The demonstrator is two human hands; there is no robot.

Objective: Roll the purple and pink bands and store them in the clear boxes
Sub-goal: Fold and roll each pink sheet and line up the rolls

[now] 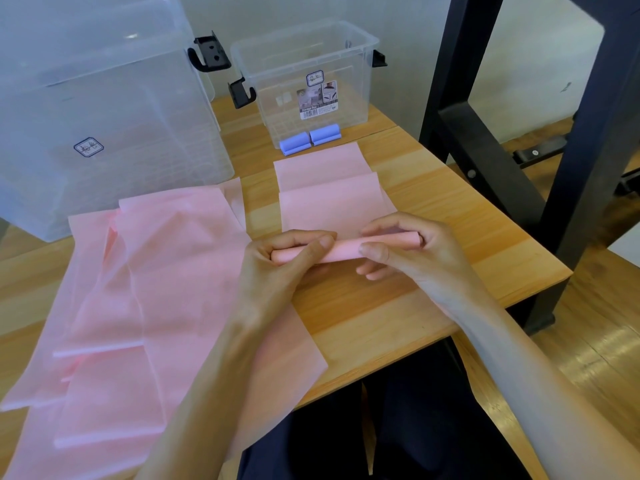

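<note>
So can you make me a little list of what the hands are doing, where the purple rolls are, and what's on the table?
left hand: left hand grips one end of the pink roll
right hand: right hand grips the other end
pink roll: partly rolled, its flat tail lies toward the small clear box
purple rolls: two purple rolls, side by side at the foot of the small clear box; inside or in front, I cannot tell
big clear box: big clear box at the left
loose pink bands: pile of pink bands, unrolled, on the wooden table

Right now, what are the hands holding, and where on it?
Both hold one rolled pink band: the left hand grips its left end, and the right hand grips its right end.
</note>
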